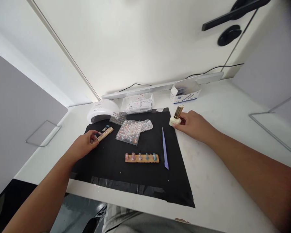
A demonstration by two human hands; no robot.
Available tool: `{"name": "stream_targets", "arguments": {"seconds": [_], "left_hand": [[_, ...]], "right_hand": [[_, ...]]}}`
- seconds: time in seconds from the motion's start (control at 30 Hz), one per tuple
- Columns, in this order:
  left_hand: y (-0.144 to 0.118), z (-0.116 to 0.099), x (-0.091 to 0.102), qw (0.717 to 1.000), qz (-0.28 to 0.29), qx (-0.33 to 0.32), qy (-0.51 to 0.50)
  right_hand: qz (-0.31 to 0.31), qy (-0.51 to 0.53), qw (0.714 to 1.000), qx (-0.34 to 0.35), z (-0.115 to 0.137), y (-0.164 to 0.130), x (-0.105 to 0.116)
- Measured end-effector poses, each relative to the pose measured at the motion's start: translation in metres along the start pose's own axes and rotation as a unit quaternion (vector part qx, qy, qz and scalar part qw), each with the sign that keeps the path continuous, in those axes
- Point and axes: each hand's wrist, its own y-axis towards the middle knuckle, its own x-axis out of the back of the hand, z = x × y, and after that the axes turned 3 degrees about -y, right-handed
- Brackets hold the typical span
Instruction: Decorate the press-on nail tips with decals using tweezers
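My left hand [84,144] grips the near end of a wooden nail display strip [105,133] carrying several press-on nails, at the left of the black mat. Its fingertips are partly hidden. On the right, my right hand [192,124] is closed round a nail polish bottle [175,121] with a gold cap, upright at the mat's edge. A second display strip [142,158] with pink and teal nails lies mid-mat. To its right is a purple tweezer-like tool [165,149]. Nail sticker sheets [129,132] lie between my hands.
A white nail lamp [103,108] stands at the back left. Beside it are a clear plastic box [137,103] of packets and an alcohol pad box [186,94]. The black mat [106,168] covers part of the white table [215,174]. A door with a black handle [229,17] rises behind.
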Motion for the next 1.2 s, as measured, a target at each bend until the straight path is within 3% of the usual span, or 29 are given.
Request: {"name": "stream_targets", "arguments": {"seconds": [0.2, 0.33, 0.53, 0.87, 1.1, 1.2], "left_hand": [[-0.035, 0.035, -0.004, 0.998, -0.044, -0.008, -0.033], [-0.064, 0.043, -0.008, 0.996, -0.076, -0.012, -0.047], [-0.085, 0.029, -0.022, 0.992, -0.073, -0.054, -0.083], [-0.107, 0.010, -0.030, 0.990, 0.008, -0.111, -0.091], [-0.104, 0.004, -0.034, 0.979, 0.043, -0.165, -0.110], [-0.100, -0.001, -0.036, 0.974, 0.043, -0.189, -0.116]], "right_hand": [[0.018, 0.009, 1.000, -0.011, -0.004, 0.000, 0.000], [0.020, 0.008, 1.000, -0.021, -0.004, -0.001, 0.000], [0.029, 0.021, 0.999, -0.018, -0.002, -0.001, 0.004], [0.016, 0.098, 0.995, 0.004, -0.014, -0.002, 0.003], [-0.086, 0.183, 0.979, 0.022, -0.030, -0.012, 0.022], [-0.102, 0.208, 0.972, 0.038, -0.028, -0.014, 0.022]]}}
